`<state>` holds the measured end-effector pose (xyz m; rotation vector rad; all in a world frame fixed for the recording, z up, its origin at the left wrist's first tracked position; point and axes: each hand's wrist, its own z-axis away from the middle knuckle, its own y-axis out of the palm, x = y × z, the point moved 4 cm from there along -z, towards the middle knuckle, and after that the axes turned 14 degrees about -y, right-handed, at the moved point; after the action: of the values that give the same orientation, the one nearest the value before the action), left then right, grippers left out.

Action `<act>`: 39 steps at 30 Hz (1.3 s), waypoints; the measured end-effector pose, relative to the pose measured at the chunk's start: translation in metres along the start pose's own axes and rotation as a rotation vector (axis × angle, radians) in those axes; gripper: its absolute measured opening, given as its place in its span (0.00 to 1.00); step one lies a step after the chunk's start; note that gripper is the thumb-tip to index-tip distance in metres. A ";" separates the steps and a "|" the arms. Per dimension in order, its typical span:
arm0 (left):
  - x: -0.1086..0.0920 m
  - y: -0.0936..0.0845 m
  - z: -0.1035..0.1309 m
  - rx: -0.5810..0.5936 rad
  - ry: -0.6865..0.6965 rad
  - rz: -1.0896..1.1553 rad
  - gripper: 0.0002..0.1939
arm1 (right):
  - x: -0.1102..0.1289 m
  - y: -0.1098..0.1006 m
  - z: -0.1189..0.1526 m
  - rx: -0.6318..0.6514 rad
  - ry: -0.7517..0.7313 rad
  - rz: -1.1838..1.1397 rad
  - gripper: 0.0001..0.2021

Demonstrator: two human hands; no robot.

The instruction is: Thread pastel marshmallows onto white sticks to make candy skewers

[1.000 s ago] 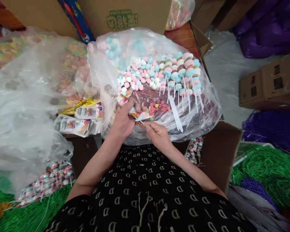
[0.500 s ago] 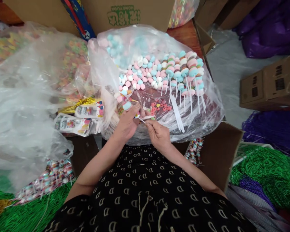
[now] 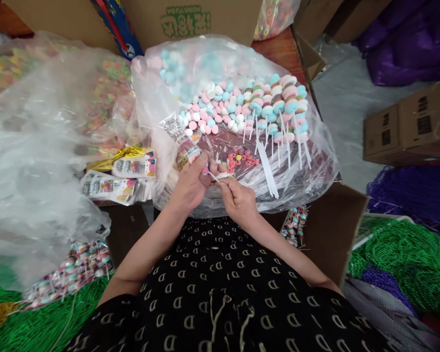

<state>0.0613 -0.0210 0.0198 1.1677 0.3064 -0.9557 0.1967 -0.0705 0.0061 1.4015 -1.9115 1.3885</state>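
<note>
My left hand [image 3: 192, 183] is closed around a candy skewer in a clear printed wrapper [image 3: 181, 138], which sticks out up and to the left. My right hand [image 3: 238, 196] pinches the skewer's white stick [image 3: 213, 177] near its lower end. Just beyond my hands, red candy rings [image 3: 244, 160] lie on the plastic sheet, with loose pink, white and blue candies [image 3: 212, 107] farther back. To the right are finished-looking candy skewers [image 3: 275, 105] and a bundle of bare white sticks [image 3: 268, 171].
Printed bags [image 3: 132, 166] with gold ties lie left of my hands, beside a large clear bag of candy rings [image 3: 108, 93]. A cardboard box [image 3: 220, 19] stands behind the sheet. Another open box [image 3: 333, 225] is below the right edge.
The wrapper now shows plainly around the skewer and extends to the upper left, where bare candies showed before. My left hand has shifted slightly left.
</note>
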 end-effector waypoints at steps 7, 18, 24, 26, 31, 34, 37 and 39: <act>-0.023 -0.006 0.005 0.056 0.029 0.025 0.26 | -0.005 0.000 -0.004 0.034 0.291 -0.541 0.23; -0.020 -0.011 -0.006 -0.089 0.041 0.081 0.12 | -0.005 0.003 -0.002 0.001 0.264 -0.382 0.20; -0.026 -0.006 -0.005 -0.081 0.026 0.105 0.16 | -0.008 0.007 -0.004 0.020 0.264 -0.435 0.19; -0.033 -0.006 -0.006 -0.101 0.056 0.098 0.16 | -0.005 0.005 -0.003 0.071 0.221 -0.431 0.16; -0.020 -0.003 -0.004 -0.046 0.030 0.057 0.09 | -0.001 0.000 -0.002 0.057 0.177 -0.286 0.12; -0.004 -0.002 0.001 0.024 0.011 0.004 0.13 | -0.001 0.001 -0.003 0.041 0.125 -0.210 0.15; 0.004 -0.006 0.005 0.022 0.023 -0.086 0.18 | -0.001 0.001 -0.003 0.031 -0.002 -0.095 0.14; 0.008 -0.009 0.004 0.009 0.015 -0.167 0.21 | -0.003 0.000 -0.002 0.012 -0.050 -0.025 0.14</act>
<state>0.0578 -0.0294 0.0102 1.1708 0.4172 -1.0955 0.1974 -0.0669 0.0049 1.4736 -1.9130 1.3680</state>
